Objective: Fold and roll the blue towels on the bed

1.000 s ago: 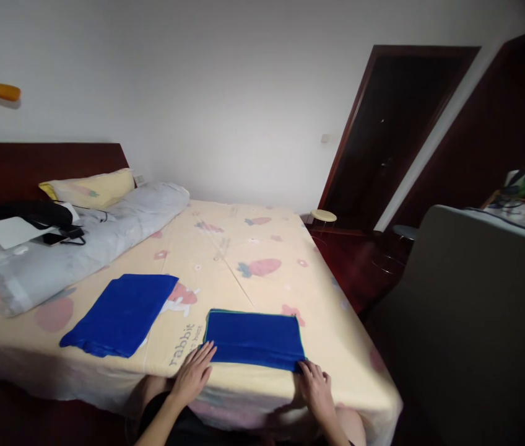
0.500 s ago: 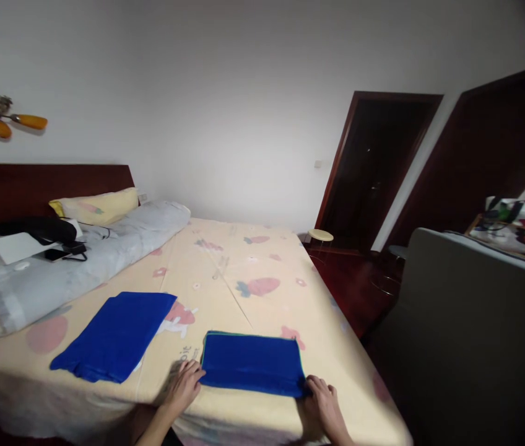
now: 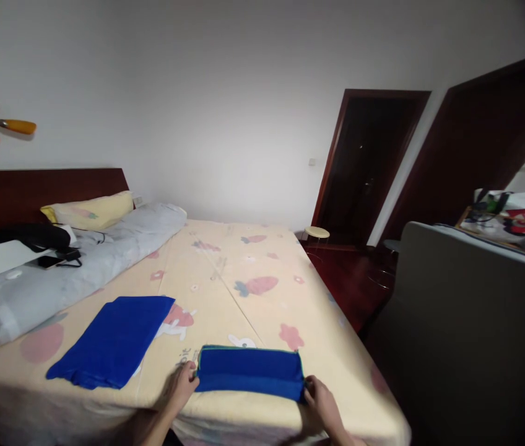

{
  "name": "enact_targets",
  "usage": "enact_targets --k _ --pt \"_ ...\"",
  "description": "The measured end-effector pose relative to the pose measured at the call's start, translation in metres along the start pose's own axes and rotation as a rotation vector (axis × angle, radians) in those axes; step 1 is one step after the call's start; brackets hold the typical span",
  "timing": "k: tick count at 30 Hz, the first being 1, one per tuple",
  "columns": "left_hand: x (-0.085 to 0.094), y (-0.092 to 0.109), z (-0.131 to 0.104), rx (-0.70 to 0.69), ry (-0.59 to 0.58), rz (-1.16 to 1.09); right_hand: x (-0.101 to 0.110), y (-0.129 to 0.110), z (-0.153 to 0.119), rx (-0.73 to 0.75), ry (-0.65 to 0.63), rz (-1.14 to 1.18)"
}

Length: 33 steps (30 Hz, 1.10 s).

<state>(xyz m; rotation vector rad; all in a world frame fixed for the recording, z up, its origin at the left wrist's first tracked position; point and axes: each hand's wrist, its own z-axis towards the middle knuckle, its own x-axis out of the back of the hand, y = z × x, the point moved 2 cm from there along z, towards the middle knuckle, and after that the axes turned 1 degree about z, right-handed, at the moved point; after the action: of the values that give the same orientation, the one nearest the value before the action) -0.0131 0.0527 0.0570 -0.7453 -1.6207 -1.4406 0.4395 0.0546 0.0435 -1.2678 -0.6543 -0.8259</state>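
A folded blue towel (image 3: 251,373) with a green edge lies near the front edge of the bed (image 3: 225,272). My left hand (image 3: 179,385) grips the towel's near left corner. My right hand (image 3: 322,399) grips its near right corner. The towel looks narrower front to back than before, with its near edge lifted a little. A second blue towel (image 3: 110,339) lies flat on the sheet to the left, apart from both hands.
A grey rolled duvet (image 3: 72,263), a yellow pillow (image 3: 88,209) and a black bag with a white sheet (image 3: 25,238) sit at the head of the bed. A grey sofa back (image 3: 471,322) stands right. A small stool (image 3: 317,233) stands by the dark doorway.
Both hands closed on the towel's near corners and drew it toward the bed's front edge. The towel now looks shorter front to back. The camera tilted up slightly.
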Motion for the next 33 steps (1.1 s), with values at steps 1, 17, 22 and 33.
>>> enact_targets --k 1,17,22,33 --pt "0.000 0.003 -0.002 0.007 0.024 0.030 0.000 0.000 0.000 -0.004 0.042 -0.029" --pt "-0.076 0.127 -0.052 -0.380 -0.097 0.302 -0.079 -0.138 -0.030 0.306 -0.021 -0.151" --pt "-0.046 0.085 -0.043 -0.353 -0.082 0.341 -0.057 -0.093 -0.026 0.238 -0.018 -0.226" --pt "-0.003 0.019 -0.035 -0.276 0.006 0.362 -0.012 -0.020 -0.023 0.160 -0.031 -0.345"
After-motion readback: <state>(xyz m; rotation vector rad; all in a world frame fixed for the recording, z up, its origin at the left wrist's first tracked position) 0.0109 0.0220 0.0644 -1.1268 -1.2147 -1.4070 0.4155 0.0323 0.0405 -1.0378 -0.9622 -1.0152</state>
